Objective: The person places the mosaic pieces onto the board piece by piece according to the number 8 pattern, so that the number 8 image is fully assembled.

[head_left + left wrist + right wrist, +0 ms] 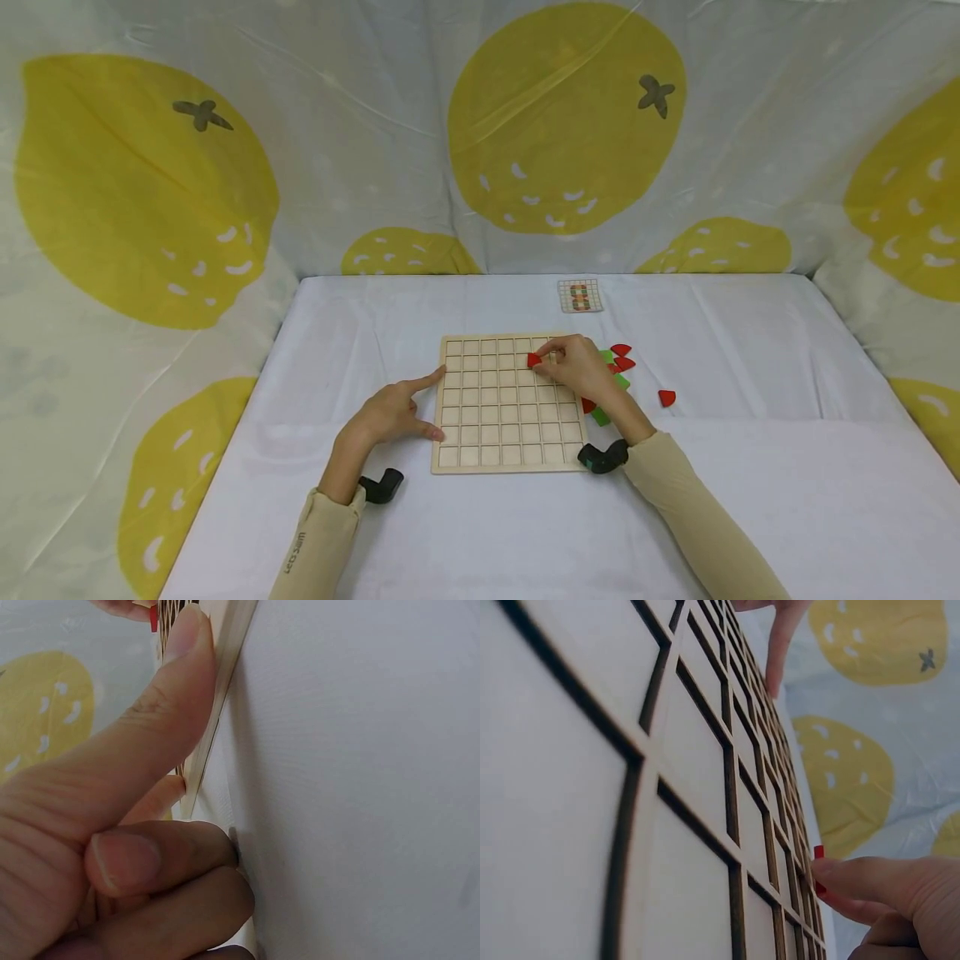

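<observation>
A wooden grid board [480,411] lies flat on the white table. My right hand [581,367] is over its upper right part and pinches a red piece [533,360] between thumb and fingertips; the right wrist view shows this red piece [820,870] edge-on, close to the grid. My left hand [390,412] touches the board's left edge with thumb and index finger spread apart, the other fingers curled. In the left wrist view the thumb [176,697] rests on the board's rim [225,660].
Several red and green pieces [622,382] lie right of the board, partly behind my right hand. One red piece [667,398] lies apart, farther right. Behind the board is a small card [580,296] with a coloured grid pattern. A lemon-print cloth [570,117] hangs at the back.
</observation>
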### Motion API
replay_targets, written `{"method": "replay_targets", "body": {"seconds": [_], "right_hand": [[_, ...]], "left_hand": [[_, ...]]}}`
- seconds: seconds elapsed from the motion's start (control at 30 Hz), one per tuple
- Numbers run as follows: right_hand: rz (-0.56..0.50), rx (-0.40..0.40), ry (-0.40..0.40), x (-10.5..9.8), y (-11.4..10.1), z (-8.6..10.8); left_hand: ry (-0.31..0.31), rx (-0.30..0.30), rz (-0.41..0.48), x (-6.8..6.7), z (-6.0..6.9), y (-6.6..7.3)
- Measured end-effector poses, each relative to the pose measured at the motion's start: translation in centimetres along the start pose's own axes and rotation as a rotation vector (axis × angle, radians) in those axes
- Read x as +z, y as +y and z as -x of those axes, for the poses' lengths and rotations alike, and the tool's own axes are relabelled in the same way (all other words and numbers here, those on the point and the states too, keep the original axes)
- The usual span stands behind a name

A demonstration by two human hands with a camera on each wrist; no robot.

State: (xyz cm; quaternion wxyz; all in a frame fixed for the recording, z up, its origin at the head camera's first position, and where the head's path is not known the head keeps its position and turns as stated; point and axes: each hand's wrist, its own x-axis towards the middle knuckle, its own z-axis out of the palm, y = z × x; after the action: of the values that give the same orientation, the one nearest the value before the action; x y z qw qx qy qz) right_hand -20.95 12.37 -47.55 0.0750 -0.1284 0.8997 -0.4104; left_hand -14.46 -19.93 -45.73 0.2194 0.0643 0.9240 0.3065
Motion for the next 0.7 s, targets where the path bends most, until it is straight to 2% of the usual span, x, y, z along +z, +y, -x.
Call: {"method": "replay_targets", "body": {"seconds": [0.23,0.7], "right_hand": [[0.048,-0.02,0.012,0.9,-0.3,-0.5],[0.028,-0.03,0.011,1.2,-0.2,-0.7]], "left_hand": [[0.001,0.0,-0.005,0.0,0.0,-0.1],[0.004,0.007,0.006,0.1,0.0,-0.2]]}}
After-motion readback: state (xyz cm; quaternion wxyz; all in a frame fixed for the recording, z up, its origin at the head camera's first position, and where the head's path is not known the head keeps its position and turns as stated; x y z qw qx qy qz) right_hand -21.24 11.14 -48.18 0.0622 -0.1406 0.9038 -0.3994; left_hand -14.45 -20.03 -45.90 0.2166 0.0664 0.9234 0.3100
